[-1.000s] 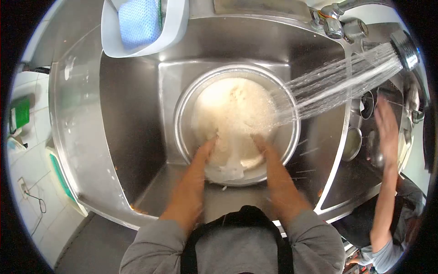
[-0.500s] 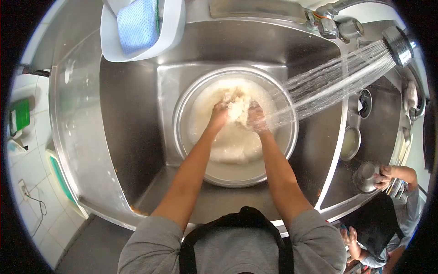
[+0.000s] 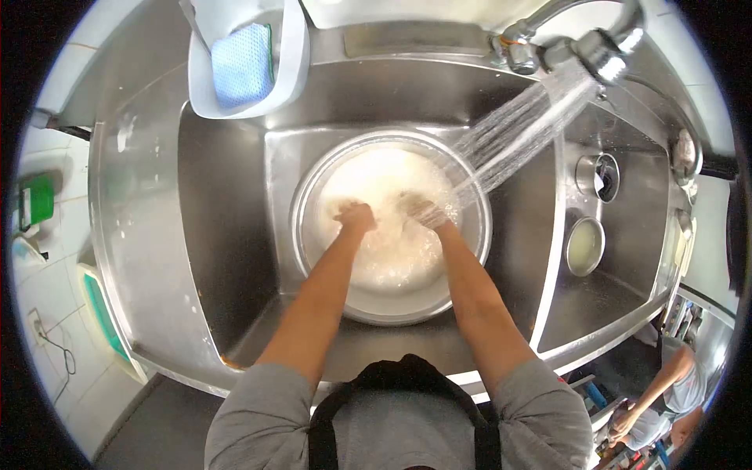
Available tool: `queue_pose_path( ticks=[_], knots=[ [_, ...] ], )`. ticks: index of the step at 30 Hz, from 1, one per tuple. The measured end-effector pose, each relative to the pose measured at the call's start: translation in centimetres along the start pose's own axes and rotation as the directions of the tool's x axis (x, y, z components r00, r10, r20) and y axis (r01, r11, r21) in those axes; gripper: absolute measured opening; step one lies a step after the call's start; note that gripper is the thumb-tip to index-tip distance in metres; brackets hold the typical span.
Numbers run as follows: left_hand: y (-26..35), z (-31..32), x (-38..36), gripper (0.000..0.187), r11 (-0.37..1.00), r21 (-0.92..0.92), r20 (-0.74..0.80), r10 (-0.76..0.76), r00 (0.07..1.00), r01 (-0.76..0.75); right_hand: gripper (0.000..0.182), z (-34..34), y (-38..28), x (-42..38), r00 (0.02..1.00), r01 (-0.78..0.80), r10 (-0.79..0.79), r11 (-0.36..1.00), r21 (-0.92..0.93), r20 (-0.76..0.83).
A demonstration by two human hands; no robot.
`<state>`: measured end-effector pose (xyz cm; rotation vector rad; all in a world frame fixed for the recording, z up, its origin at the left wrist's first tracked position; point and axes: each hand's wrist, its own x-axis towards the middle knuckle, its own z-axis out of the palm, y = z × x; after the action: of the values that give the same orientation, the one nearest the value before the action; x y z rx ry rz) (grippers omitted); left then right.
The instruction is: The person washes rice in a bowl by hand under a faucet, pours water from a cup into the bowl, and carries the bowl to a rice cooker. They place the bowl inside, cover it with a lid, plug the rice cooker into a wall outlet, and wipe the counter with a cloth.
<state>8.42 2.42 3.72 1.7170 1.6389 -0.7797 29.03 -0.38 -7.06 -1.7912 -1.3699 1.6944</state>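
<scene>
"Steel lined the sink [image 3: 223, 227], viewed from above, with white tiles [image 3: 47, 274] at far left. What stood in it?"

"One round metal bowl [image 3: 392, 307] of cloudy, pale water [image 3: 384, 270]. It probably sat in the sink so the deep walls caught splashes."

"And the hands?"

"Both were in the bowl, apart: the left hand [image 3: 356, 216] left of centre, the right hand [image 3: 428, 213] near where the spray [image 3: 529, 117] landed."

"Spread or pinching?"

"I could not tell; cloudy water hid the fingertips and anything they gripped."

"Who held the shower head [image 3: 601, 59]?"

"Nobody. It hung at upper right, angled toward the bowl, which presumably left both hands free."

"What else was near?"

"A tub [image 3: 294, 70] at upper left held a blue cloth [image 3: 243, 66], perhaps to keep it out of the wet. Two pots [image 3: 586, 247] sat in the next basin [image 3: 627, 274]; another person [image 3: 685, 384] was at lower right."
</scene>
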Motion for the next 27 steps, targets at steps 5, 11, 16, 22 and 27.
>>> queue_pose_path(
  ticks=[5, 11, 16, 22, 27],
  knots=[
    [7.4, 2.4, 1.7, 0.04, 0.089, -0.94, -0.295, 0.279, 0.914, -0.331, 0.042, -0.6, -11.2, -7.5, 0.936, -0.159, 0.34, 0.636, 0.755, -0.089],
    [10.6, -9.7, -5.6, 0.035, -0.807, -0.584, 0.054, 0.068, 0.996, 0.086, 0.04, -2.5, -16.4, -7.3, 0.981, 0.143, 0.168, -0.263, 0.954, -0.1],
    [7.8, -10.8, -8.3, 0.035, -0.669, -0.712, -0.367, 0.097, 0.925, -0.212, 0.041, -4.1, -21.4, -7.3, 0.952, 0.256, 0.15, 0.084, 0.963, -0.266],
    [10.9, -11.5, -9.2, 0.036, -0.842, -0.518, -0.262, 0.324, 0.909, 0.151, 0.036, -4.4, -20.4, -9.6, 0.995, -0.003, 0.102, -0.099, 0.995, 0.014],
    [9.4, -13.6, -8.6, 0.023, -0.757, -0.646, -0.319, 0.386, 0.865, 0.1, 0.022, -7.4, -20.3, -8.8, 0.982, -0.187, 0.055, 0.442, 0.878, 0.181]
  ],
)
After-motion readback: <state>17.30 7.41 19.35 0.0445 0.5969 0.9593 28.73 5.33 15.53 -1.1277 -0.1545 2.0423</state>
